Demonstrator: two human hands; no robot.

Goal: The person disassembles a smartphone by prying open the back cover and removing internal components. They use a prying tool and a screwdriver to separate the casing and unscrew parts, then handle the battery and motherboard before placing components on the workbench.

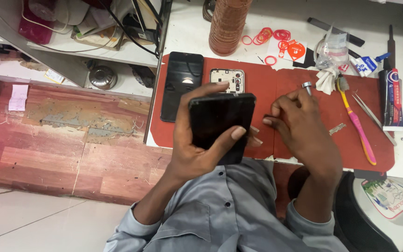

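My left hand (197, 140) is clamped around a black phone (220, 126) above the red mat (267, 88). At three o'clock, my right hand (299, 123) pinches a metal tool (307, 87) — fingers together. At twelve o'clock, a phone frame (227, 78) lies flat — a dark screen (182, 84) beside it.
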